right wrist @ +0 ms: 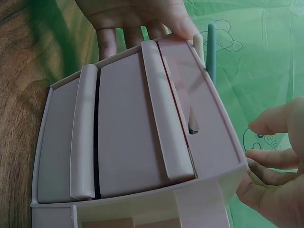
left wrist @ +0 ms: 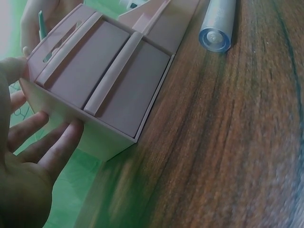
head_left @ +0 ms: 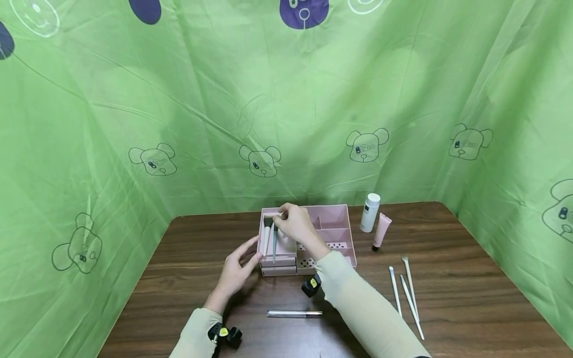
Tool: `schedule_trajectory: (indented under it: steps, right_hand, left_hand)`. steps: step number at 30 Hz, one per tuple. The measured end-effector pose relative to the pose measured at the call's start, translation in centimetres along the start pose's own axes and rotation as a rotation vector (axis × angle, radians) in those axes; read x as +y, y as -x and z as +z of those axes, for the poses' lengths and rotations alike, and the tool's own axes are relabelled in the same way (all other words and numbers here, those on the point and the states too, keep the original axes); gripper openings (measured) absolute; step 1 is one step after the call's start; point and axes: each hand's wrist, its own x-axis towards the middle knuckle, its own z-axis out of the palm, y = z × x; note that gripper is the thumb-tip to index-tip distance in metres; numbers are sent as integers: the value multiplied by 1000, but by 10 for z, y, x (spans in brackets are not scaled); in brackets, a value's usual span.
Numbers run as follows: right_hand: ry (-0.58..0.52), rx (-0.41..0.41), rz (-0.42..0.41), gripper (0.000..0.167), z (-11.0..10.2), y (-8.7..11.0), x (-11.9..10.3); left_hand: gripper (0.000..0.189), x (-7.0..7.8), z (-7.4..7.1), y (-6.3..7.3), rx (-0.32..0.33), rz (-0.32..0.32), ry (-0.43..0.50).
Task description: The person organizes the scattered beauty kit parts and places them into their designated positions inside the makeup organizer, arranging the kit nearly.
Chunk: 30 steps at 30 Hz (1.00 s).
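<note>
A pink desktop organizer (head_left: 309, 219) stands at the back of the table, with two drawers (left wrist: 128, 71) in its left front. My left hand (head_left: 238, 271) rests against its left side, fingers extended along the wall and thumb at the upper front edge. In the top left compartment, a white-handled brush (head_left: 267, 241) and a green brush (head_left: 275, 243) lean toward the front. My right hand (head_left: 295, 223) is over the back of that compartment, fingertips close to the green brush's upper end. In the right wrist view, a gap with nothing in it shows between its thumb and forefinger.
A silver pen-like tube (head_left: 294, 313) lies in front of the organizer. To the right stand a white bottle (head_left: 370, 214) and a pink tube (head_left: 382, 231). Several slim brushes (head_left: 408, 291) lie on the wooden table (head_left: 192, 253) near my right sleeve. A green curtain (head_left: 286, 109) hangs behind.
</note>
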Motion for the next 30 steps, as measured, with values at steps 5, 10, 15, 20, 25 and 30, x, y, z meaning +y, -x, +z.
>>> schedule_trajectory:
  steps: [5,10,15,20,25,30]
  right_hand:
    - [-15,4,-4,39,-4,4,1]
    - [27,26,-22,40,-10,9,4]
    - [27,39,-25,40,-14,12,6]
    - [26,92,-47,33,-17,16,9]
    - [21,125,-89,29,-26,22,11]
    - [14,137,-125,29,-34,29,14]
  left_hand:
    - [47,-3,0,0,-7,14,-6]
    - [46,-4,0,1,0,20,-22]
    - [46,-8,1,0,12,-4,-3]
    - [47,-22,3,0,16,-13,16]
    - [47,-3,1,0,6,-10,3]
    - [47,2,0,0,4,-40,-13]
